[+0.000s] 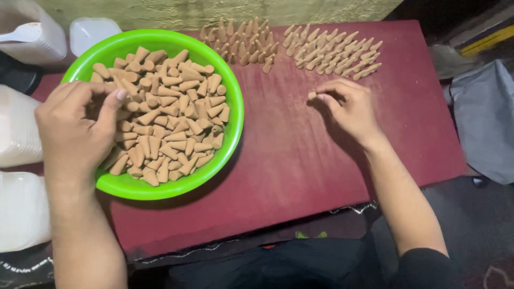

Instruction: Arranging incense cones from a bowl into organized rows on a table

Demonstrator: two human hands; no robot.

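Note:
A bright green bowl (235,115) on a dark red table (300,160) is heaped with several tan incense cones (171,118). My left hand (75,126) hovers over the bowl's left side, fingers curled down among the cones; whether it grips one is hidden. My right hand (348,109) rests on the table right of the bowl, pinching a single tan cone (312,96) between thumb and forefinger. Beyond it, rows of cones (334,53) stand on the table, with a second cluster of cones (241,40) further left.
White plastic containers (19,128) line the left edge, and a clear lidded tub (91,29) sits behind the bowl. A grey bag (484,118) lies off the table's right side. A dark cloth (289,262) hangs at the near edge.

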